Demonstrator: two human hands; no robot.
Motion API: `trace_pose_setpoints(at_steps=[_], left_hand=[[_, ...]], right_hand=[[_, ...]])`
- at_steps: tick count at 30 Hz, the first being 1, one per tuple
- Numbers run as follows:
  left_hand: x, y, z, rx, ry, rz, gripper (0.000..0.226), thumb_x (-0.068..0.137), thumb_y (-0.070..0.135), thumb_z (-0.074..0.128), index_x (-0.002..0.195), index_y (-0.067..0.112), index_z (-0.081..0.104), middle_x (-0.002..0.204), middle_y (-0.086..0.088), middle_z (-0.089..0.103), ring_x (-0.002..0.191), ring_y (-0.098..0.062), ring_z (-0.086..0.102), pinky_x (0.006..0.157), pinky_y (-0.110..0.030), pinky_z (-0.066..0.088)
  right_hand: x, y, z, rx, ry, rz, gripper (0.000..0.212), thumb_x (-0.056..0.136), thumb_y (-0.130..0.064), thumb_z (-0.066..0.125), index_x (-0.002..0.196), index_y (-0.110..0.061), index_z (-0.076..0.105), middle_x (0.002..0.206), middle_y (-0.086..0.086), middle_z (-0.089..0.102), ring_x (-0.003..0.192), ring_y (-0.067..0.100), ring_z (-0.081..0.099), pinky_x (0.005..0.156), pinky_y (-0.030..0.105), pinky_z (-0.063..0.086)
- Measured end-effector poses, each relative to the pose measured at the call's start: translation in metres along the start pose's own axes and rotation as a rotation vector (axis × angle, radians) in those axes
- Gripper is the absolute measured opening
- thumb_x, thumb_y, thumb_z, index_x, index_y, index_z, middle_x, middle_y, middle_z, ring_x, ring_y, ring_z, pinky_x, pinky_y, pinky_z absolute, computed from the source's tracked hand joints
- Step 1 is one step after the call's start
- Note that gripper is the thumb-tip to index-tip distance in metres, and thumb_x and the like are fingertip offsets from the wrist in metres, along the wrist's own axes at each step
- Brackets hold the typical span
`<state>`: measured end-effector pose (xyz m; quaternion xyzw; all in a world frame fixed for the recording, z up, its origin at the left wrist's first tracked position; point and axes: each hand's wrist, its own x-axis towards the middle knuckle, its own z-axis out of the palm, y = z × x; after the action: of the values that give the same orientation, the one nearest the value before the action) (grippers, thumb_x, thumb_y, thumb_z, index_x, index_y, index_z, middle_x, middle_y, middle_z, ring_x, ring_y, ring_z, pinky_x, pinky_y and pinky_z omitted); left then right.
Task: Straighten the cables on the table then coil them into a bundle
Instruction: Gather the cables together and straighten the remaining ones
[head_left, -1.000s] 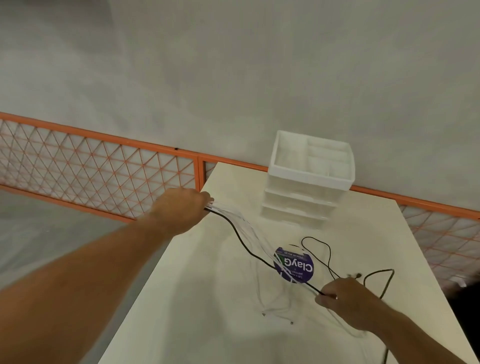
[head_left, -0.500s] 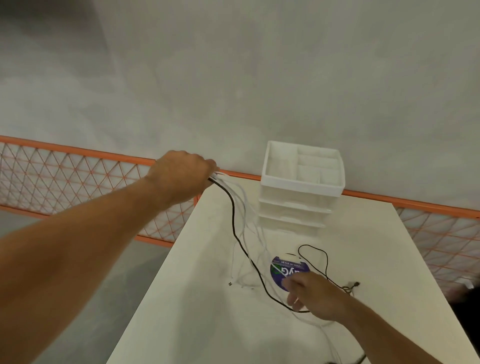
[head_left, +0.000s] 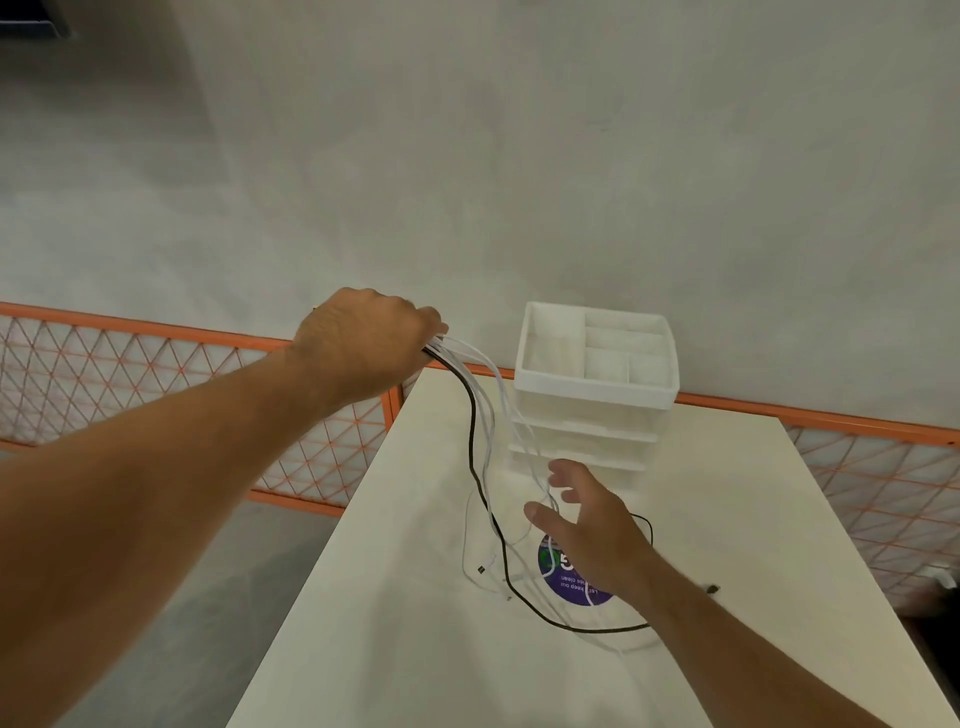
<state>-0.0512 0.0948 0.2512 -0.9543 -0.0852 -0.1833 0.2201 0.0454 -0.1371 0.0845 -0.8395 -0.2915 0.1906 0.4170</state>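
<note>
Above the table (head_left: 727, 519) corner, my left hand (head_left: 363, 353) grips the cables (head_left: 471, 441) high so they hang straight; my right hand (head_left: 582, 519), fingers spread and empty, reaches to gather them.

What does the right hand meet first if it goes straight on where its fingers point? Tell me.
Most likely the white cables hanging from the left hand, right at the right hand's fingertips; depth is unclear, and the white drawer unit stands just behind.
</note>
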Motion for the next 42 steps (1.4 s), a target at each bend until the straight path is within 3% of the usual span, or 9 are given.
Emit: trace_pose_setpoints(at_steps=[4,7,12,19,26,30,34,38,42], left_hand=[[0.005,0.005,-0.006,-0.008,0.001,-0.006,0.037,0.101,0.041,0.038,0.128,0.022,0.054,0.096,0.0,0.069,0.066,-0.017,0.05,0.062,-0.026,0.039],[0.008,0.006,-0.01,-0.017,0.02,-0.009,0.036,0.101,0.041,0.038,0.127,0.022,0.055,0.094,0.0,0.069,0.064,-0.017,0.049,0.062,-0.026,0.042],[0.011,0.003,-0.016,-0.003,0.044,-0.006,0.038,0.101,0.043,0.036,0.122,0.018,0.057,0.09,-0.001,0.069,0.062,-0.017,0.049,0.06,-0.026,0.038],[0.012,0.001,-0.018,-0.022,0.044,-0.014,0.038,0.101,0.044,0.036,0.118,0.018,0.056,0.086,0.002,0.065,0.062,-0.014,0.051,0.058,-0.024,0.035],[0.015,0.003,-0.015,-0.021,0.064,-0.014,0.039,0.101,0.045,0.033,0.115,0.018,0.057,0.084,0.002,0.063,0.06,-0.014,0.051,0.058,-0.024,0.035],[0.013,-0.004,-0.013,0.014,0.075,0.017,0.04,0.101,0.045,0.031,0.116,0.019,0.057,0.081,0.003,0.061,0.061,-0.015,0.052,0.058,-0.025,0.036],[0.009,-0.007,-0.003,0.051,0.07,0.065,0.039,0.101,0.046,0.034,0.125,0.023,0.054,0.09,0.005,0.065,0.063,-0.013,0.05,0.058,-0.025,0.036],[0.006,-0.012,0.002,0.044,0.081,0.053,0.038,0.101,0.045,0.036,0.122,0.021,0.056,0.087,0.004,0.065,0.062,-0.013,0.049,0.058,-0.025,0.038],[0.003,-0.021,0.007,0.001,0.109,0.028,0.032,0.098,0.042,0.045,0.111,0.018,0.063,0.079,0.002,0.065,0.057,-0.014,0.048,0.055,-0.024,0.037]], right_hand=[[0.01,-0.036,-0.004,0.202,-0.079,-0.086,0.029,0.088,-0.04,0.063,0.116,-0.034,0.057,0.117,-0.016,0.062,0.109,0.001,0.057,0.103,0.031,0.042],[0.015,-0.062,-0.011,0.278,-0.116,-0.138,0.02,0.083,-0.043,0.061,0.098,-0.031,0.065,0.102,-0.003,0.069,0.101,0.017,0.062,0.098,0.042,0.045],[0.024,-0.082,-0.019,0.333,-0.214,-0.126,0.021,0.082,-0.033,0.065,0.103,-0.033,0.067,0.106,-0.014,0.067,0.102,0.009,0.06,0.095,0.034,0.044],[0.031,-0.098,-0.032,0.531,-0.27,-0.107,0.03,0.087,-0.009,0.066,0.115,-0.018,0.057,0.1,0.009,0.068,0.084,0.022,0.068,0.088,0.045,0.053],[0.034,-0.117,-0.034,0.256,-0.223,-0.225,0.012,0.093,-0.017,0.054,0.092,-0.01,0.065,0.069,-0.001,0.059,0.067,0.011,0.059,0.078,0.037,0.054],[0.033,-0.125,-0.036,0.018,-0.057,-0.366,0.037,0.1,-0.034,0.044,0.065,-0.029,0.054,0.048,-0.019,0.047,0.047,-0.001,0.042,0.052,0.01,0.037],[0.032,-0.122,-0.046,-0.184,0.002,-0.399,0.051,0.099,-0.041,0.043,0.051,-0.055,0.05,0.045,-0.01,0.04,0.043,0.003,0.039,0.043,0.015,0.031],[0.036,-0.109,-0.058,-0.301,0.035,-0.315,0.046,0.097,-0.042,0.046,0.055,-0.023,0.043,0.052,-0.007,0.039,0.046,0.01,0.037,0.047,0.023,0.031],[0.04,-0.089,-0.072,-0.372,0.106,-0.3,0.048,0.096,-0.041,0.048,0.057,-0.017,0.039,0.052,-0.001,0.041,0.048,0.014,0.037,0.048,0.028,0.032]])
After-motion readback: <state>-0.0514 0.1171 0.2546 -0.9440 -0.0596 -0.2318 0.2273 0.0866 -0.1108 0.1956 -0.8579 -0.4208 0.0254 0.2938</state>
